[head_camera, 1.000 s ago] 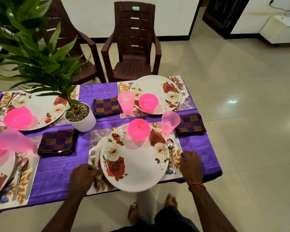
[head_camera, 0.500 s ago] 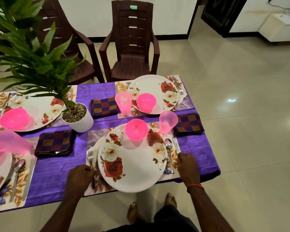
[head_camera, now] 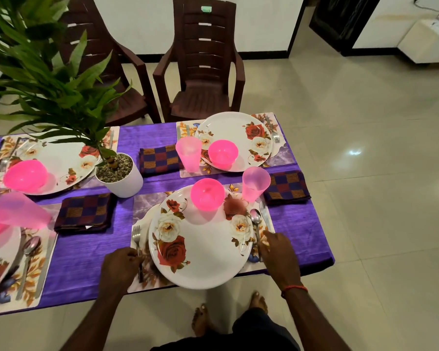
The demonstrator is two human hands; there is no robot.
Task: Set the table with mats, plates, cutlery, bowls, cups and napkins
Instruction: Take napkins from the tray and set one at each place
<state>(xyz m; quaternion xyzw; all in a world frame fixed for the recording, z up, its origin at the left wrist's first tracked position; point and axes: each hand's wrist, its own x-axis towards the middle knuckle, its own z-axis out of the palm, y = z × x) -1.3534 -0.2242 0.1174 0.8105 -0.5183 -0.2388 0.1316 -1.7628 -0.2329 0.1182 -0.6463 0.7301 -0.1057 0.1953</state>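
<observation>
We square cutlery: left grip (head_camera: pixel 123 264) pinches fork (head_camera: pixel 136 234), right grip (head_camera: pixel 276 252) rests open over spoon (head_camera: pixel 255 217); nudge both parallel to plate (head_camera: pixel 205 252).

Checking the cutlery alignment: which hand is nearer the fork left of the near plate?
Left. The left hand curls its fingers on the handle of the fork; the right hand is across the plate, by the spoon.

Forearms bare up to the lower frame edge. Left hand (head_camera: pixel 119 264) and right hand (head_camera: pixel 276 252) bare. Thin red-orange thread band (head_camera: pixel 294 288) round the right wrist. Dark garment (head_camera: pixel 261 330) over the legs, bottom centre. Feet (head_camera: pixel 200 323) bare.
</observation>
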